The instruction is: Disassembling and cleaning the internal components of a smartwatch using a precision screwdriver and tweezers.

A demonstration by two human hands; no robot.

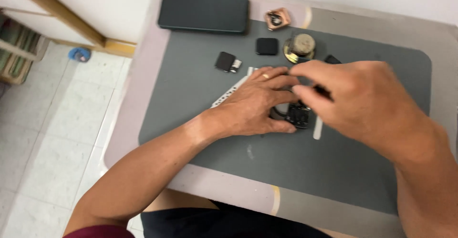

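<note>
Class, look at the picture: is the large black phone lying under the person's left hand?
No: the phone lies at the mat's far edge, apart from the left hand.

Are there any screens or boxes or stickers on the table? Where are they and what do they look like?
Phone: far left corner of the table, lying flat, a long black rectangle with a dark, blank screen.
Small square screen: on the grey mat just beyond the left hand, black with rounded corners, dark.
No boxes, stickers or signs can be seen.
</note>
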